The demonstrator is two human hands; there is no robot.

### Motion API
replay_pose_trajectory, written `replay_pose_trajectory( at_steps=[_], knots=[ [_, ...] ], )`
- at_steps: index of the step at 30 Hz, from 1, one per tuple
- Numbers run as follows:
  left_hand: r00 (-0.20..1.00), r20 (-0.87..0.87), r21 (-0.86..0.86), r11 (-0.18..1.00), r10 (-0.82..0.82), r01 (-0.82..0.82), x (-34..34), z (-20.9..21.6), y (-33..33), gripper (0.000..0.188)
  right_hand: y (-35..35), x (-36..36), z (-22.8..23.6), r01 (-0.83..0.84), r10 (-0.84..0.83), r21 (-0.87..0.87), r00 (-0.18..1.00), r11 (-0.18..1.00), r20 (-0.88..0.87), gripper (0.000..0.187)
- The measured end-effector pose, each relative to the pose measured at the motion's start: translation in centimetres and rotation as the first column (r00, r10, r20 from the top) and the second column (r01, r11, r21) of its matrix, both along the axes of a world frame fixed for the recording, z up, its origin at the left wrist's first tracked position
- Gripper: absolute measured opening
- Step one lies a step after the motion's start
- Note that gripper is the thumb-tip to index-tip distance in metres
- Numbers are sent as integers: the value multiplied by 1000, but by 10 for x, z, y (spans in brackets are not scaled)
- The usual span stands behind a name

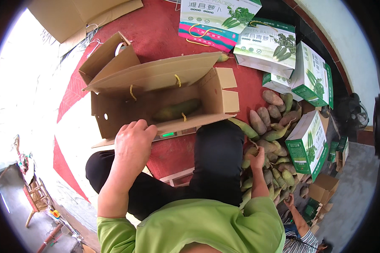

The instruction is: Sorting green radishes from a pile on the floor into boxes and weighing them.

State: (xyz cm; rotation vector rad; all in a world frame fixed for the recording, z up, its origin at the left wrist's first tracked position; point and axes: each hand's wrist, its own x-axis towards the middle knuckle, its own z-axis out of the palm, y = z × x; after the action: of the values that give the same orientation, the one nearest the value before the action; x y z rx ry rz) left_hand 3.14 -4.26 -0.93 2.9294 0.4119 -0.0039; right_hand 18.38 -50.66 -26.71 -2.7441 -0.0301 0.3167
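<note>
In front of me an open cardboard box (156,71) stands with yellow cord loops in its sides and a green radish (177,110) lying inside. My left hand (135,141) is closed over the near flap at its left part. Under the near side, a scale's lit green display (168,135) shows. To the right of my knee, my right hand (256,158) is closed around a green radish (251,151) at the edge of a heap of radishes (278,145); the fingers partly hide it.
White-and-green printed cartons (266,46) stand at the back right, and another carton (309,145) stands beside the heap. A smaller open cardboard box (109,59) is behind the large one. At lower right, another person's hand (289,201) touches the heap. A black fan (351,111) stands by the wall.
</note>
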Motion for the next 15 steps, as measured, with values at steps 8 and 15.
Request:
replay_pose_trajectory(
  at_steps=[8, 15],
  knots=[
    [1000, 14, -6, 1000, 5, -5, 0, -2, 2, 5, 73, 58, 136, -87, -120, 762, 970, 642, 211, 50],
    [1000, -2, -12, 1000, -15, 15, -2, 1, 0, 6, 163, 69, 296, -489, 18, 803, 857, 341, 515, 61]
  ],
)
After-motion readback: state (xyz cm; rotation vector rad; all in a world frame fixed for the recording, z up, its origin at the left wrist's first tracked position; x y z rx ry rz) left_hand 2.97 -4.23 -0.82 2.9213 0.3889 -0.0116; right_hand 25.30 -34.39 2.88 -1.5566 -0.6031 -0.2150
